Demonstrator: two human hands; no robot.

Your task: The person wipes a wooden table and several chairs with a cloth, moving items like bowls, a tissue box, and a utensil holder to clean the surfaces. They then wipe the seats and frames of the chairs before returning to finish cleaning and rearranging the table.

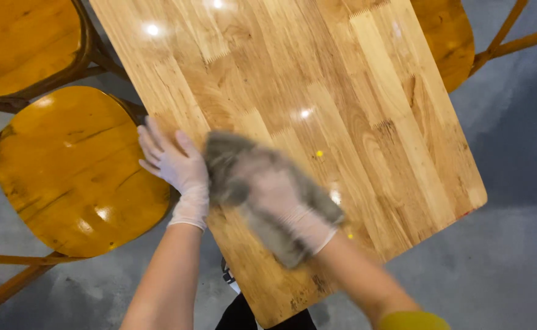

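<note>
Head: two hands [177,165], one cloth [226,162].

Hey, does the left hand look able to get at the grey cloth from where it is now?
Probably yes: the left hand lies flat on the wooden table right beside the grey cloth, nothing between them, though the right hand presses on it.

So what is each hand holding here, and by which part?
The right hand presses flat on a grey cloth's middle; the left hand rests on the table edge.
</note>
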